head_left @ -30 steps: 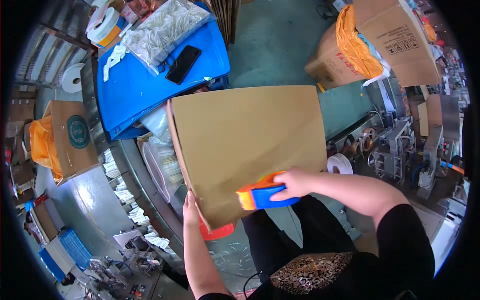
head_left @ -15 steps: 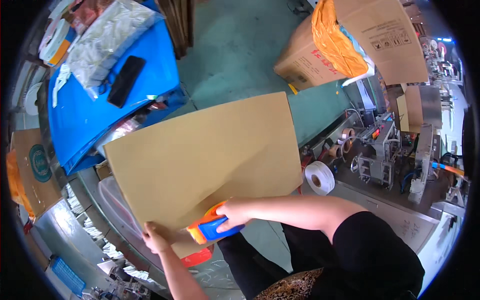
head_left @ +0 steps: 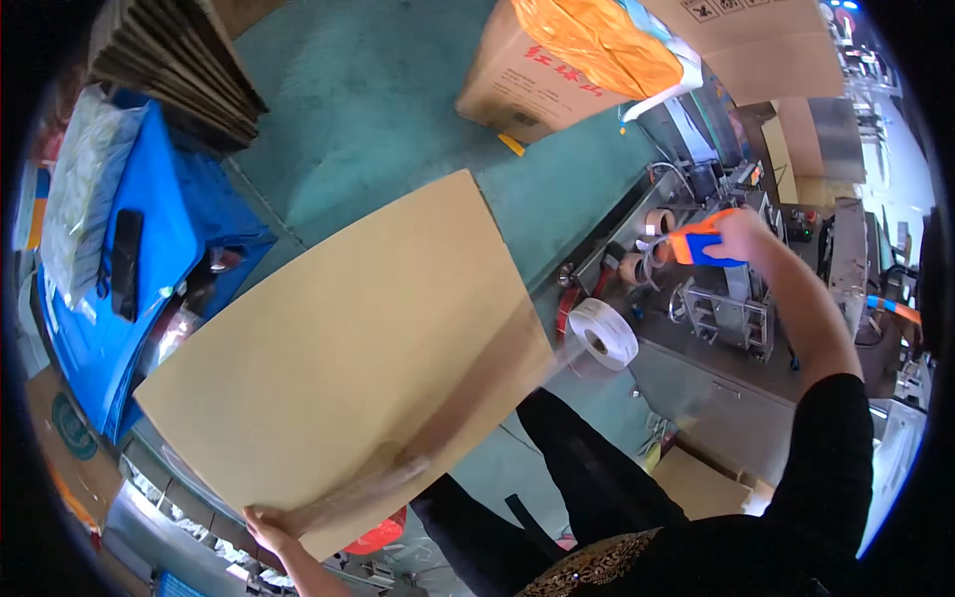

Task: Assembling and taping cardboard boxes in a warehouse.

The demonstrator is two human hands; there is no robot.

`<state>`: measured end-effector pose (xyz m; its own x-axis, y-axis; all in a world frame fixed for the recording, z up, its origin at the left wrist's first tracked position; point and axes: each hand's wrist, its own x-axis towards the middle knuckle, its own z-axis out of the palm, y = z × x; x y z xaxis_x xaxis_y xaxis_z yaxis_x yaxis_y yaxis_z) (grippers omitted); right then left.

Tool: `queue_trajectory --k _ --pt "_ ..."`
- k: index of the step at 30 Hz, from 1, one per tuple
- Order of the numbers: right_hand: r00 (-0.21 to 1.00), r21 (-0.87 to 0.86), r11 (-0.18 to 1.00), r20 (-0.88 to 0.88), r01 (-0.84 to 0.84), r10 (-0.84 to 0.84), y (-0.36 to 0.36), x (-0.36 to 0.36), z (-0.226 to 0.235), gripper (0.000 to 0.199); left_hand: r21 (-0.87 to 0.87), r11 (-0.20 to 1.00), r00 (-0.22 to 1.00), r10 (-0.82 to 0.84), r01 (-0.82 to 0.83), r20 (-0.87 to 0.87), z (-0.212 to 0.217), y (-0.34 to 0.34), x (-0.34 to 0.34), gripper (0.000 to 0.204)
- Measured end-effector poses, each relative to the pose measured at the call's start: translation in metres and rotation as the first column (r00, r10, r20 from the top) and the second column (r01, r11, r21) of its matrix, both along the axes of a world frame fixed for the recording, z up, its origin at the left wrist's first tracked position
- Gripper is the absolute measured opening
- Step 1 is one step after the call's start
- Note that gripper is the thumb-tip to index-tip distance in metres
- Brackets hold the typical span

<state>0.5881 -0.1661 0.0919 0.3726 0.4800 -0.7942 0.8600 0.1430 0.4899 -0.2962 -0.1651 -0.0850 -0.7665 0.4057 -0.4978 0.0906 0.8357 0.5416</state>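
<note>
Grasping an orange-and-blue handheld tape dispenser (head_left: 688, 247) in the right hand (head_left: 744, 237); touching a brown rectangular cardboard box (head_left: 348, 338) near one corner with the left hand (head_left: 267, 529); cannot tell whether gripping.

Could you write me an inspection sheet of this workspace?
Surface: support under the cardboard box hidden; green floor beyond.
Job's things: box, clear tape along its near side, orange-and-blue tape dispenser.
Clutter: black phone and clear bag on blue plastic.
Grips: left grip at the box's lower-left edge; right grip around the dispenser.
Cables: thin pale line by the metal machine, cable or tube unclear.
Surroundings: machine, white roll, carton topped by an orange bag.
</note>
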Motion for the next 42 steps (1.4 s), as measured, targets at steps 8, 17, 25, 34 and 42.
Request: queue_trajectory --k 8,17,25,34,42 --pt "0.979 0.086 0.977 -0.064 0.197 -0.192 -0.007 -0.056 -0.194 0.042 -0.025 0.992 0.988 0.129 -0.128 0.083 0.016 -0.015 -0.093 0.059" --pt "0.925 -0.043 0.930 -0.092 0.365 -0.368 -0.050 -0.098 -0.349 0.035 -0.031 0.979 0.979 0.201 -0.202 -0.036 0.018 0.022 0.058 0.028" --pt "0.373 0.107 0.387 -0.583 0.916 -0.722 -0.092 -0.206 -0.462 0.027 0.017 0.979 0.973 0.205 -0.204 -0.102 0.026 0.008 0.018 0.029" --pt "-0.807 -0.634 -0.510 -0.529 0.582 -0.263 -0.101 -0.220 -0.481 0.028 0.176 0.961 0.977 0.206 -0.214 0.062 0.000 0.002 0.020 0.065" --pt "-0.768 -0.683 -0.374 -0.464 0.627 -0.442 -0.101 -0.273 -0.459 0.031 0.163 0.987 0.935 0.059 -0.002 -0.348 -0.006 0.010 0.041 0.067"
